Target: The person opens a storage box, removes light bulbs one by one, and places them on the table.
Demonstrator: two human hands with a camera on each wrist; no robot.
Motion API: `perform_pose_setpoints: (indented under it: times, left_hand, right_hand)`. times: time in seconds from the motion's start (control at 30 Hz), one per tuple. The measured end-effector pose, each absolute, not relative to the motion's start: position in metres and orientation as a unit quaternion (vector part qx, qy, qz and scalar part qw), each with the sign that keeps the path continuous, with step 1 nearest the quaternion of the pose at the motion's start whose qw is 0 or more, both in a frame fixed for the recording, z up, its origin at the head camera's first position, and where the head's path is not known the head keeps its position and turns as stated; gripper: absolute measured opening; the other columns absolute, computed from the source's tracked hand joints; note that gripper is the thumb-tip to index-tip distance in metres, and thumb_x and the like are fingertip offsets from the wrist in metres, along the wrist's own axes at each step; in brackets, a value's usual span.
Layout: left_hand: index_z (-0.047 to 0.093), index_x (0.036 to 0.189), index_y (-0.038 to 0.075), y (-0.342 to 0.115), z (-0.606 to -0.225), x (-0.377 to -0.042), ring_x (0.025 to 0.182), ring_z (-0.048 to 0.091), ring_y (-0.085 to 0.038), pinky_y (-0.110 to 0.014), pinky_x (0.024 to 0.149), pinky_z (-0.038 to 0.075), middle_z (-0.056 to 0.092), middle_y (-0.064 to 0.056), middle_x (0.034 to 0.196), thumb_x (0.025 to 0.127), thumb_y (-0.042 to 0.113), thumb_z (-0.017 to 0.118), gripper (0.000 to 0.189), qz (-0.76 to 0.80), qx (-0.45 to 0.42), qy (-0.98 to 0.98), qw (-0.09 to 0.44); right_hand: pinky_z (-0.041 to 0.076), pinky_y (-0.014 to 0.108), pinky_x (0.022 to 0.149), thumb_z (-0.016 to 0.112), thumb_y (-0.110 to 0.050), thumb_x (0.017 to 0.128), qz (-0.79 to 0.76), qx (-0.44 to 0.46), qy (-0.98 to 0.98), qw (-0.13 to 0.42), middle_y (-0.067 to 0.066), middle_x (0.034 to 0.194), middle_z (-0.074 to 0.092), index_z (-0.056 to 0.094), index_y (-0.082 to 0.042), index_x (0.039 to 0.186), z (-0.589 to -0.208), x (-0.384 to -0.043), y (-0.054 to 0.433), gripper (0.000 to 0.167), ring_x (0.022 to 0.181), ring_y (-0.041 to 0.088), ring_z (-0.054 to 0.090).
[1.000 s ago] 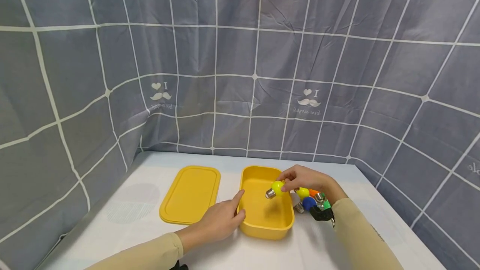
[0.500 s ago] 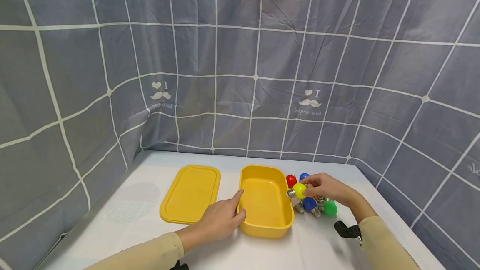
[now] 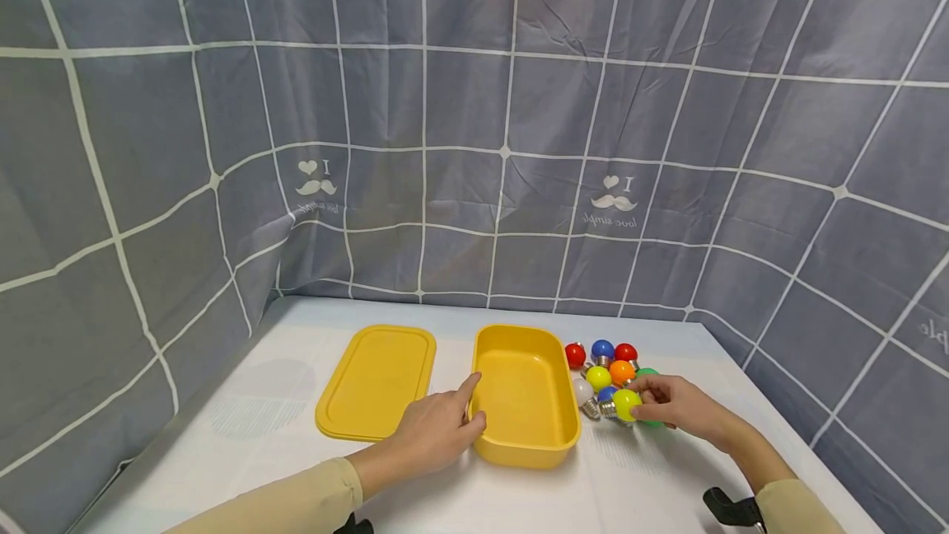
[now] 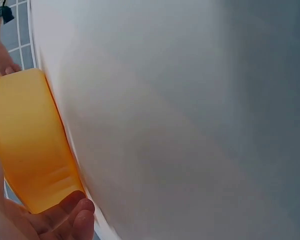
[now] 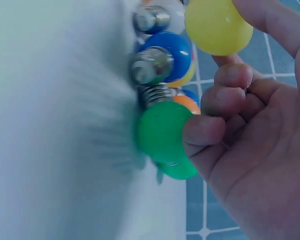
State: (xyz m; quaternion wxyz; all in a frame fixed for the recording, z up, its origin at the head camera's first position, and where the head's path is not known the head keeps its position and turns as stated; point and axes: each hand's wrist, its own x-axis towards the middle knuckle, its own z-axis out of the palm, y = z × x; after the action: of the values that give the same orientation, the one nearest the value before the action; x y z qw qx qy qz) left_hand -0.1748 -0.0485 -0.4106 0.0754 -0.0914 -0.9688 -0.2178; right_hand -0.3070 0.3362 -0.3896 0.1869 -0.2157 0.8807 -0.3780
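A yellow light bulb (image 3: 627, 405) with a silver screw base is pinched between the thumb and fingers of my right hand (image 3: 678, 407). It is held above the front of a cluster of coloured bulbs. In the right wrist view the same yellow bulb (image 5: 219, 26) shows at the fingertips, while a green bulb (image 5: 165, 131) lies just below the hand. My left hand (image 3: 430, 433) rests against the left wall of a yellow plastic box (image 3: 526, 456), index finger and thumb at its rim. The left wrist view shows its fingers touching the box wall (image 4: 32, 135).
A flat yellow lid (image 3: 376, 383) lies left of the box. Right of the box sit red (image 3: 575, 355), blue (image 3: 602, 349), orange (image 3: 621, 372), white (image 3: 582, 391) and other bulbs. A grey checked curtain (image 3: 460, 122) hangs behind the white-covered table (image 3: 259, 402).
My right hand has carried the yellow bulb from over the box rightward and nearer, to the front of the bulb cluster. The left hand has stayed at the box.
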Motion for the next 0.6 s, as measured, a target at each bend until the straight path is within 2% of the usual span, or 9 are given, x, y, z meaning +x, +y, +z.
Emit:
perform_pose_setpoints:
  times: [0.2,0.43,0.6]
  left_hand:
    - [0.043,0.153,0.014,-0.049,-0.412,-0.175,0.051,0.041,-0.007,-0.026,0.047,0.032,0.048,0.011,0.064,0.099,0.041,0.048,0.061,-0.215,-0.088,-0.97,0.072]
    - [0.043,0.154,0.015,-0.049,-0.414,-0.175,0.049,0.04,-0.007,-0.027,0.046,0.032,0.048,0.011,0.062,0.099,0.041,0.048,0.061,-0.212,-0.085,-0.971,0.072]
    - [0.043,0.154,0.015,-0.05,-0.415,-0.176,0.048,0.039,-0.008,-0.027,0.045,0.031,0.047,0.01,0.061,0.099,0.041,0.048,0.061,-0.215,-0.086,-0.97,0.072]
  right_hand:
    - [0.037,0.024,0.057,0.075,-0.034,0.089,-0.374,-0.197,0.889,0.176,0.003,0.081,0.049,0.063,-0.005,0.119,-0.401,-0.294,0.34,0.043,0.074,0.015,0.047]
    - [0.035,0.025,0.058,0.077,-0.026,0.087,-0.38,-0.24,0.882,0.145,0.002,0.077,0.046,0.064,-0.002,0.115,-0.414,-0.287,0.34,0.04,0.072,0.013,0.045]
    - [0.035,0.024,0.057,0.081,-0.031,0.083,-0.349,-0.221,0.903,0.118,0.001,0.075,0.047,0.066,-0.005,0.114,-0.418,-0.283,0.338,0.043,0.068,0.012,0.045]
